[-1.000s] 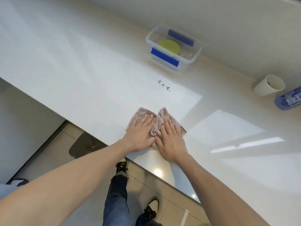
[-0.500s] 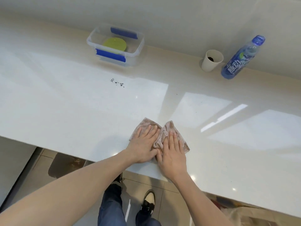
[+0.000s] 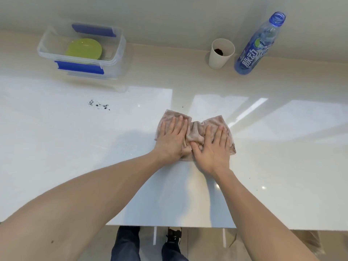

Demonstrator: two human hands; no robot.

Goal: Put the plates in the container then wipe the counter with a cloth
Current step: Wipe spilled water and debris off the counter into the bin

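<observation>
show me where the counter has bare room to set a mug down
Widest free patch: the counter right of the cloth, in front of the paper cup and bottle. The back strip between the plastic container and cup is bare too. Left of the left hand is open, but dark crumbs lie there. The cup and bottle corner is crowded.

Kitchen: glossy counter point(image 3: 56, 147), food container point(image 3: 116, 59), tiled floor point(image 3: 207, 242).

Head camera looks steeply down, close over the counter point(image 3: 75, 166).
</observation>
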